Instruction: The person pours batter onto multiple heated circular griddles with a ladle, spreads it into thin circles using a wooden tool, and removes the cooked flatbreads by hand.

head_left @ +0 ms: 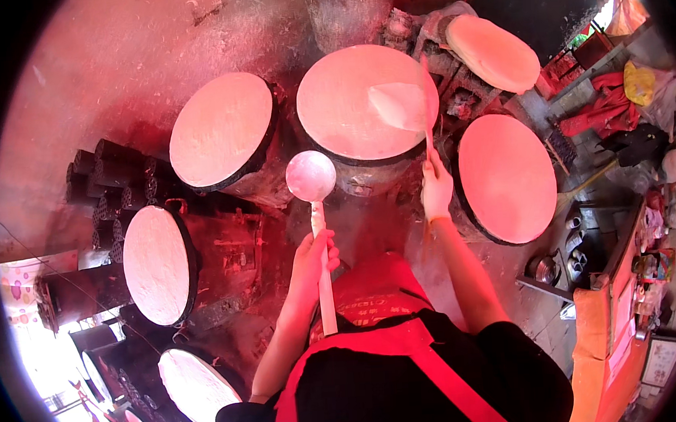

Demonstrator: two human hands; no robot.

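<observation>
My left hand is closed round the long pale handle of a ladle, its round bowl held up in front of me. In my closed right hand is a long, thin, flat stick-like spatula, which reaches over the right edge of the middle round griddle. Batter or a thin pancake seems to cover that griddle. A paler, roughly triangular patch lies beside the spatula; whether it is a fold or wet batter, I cannot tell. To the right of my right hand stands another coated griddle.
More pale-topped griddles curve round my left side, one nearer me. Dark cylindrical briquettes are piled beyond them. A thick pale stack of flat pancakes sits at the back right. An orange-sided counter stands at right.
</observation>
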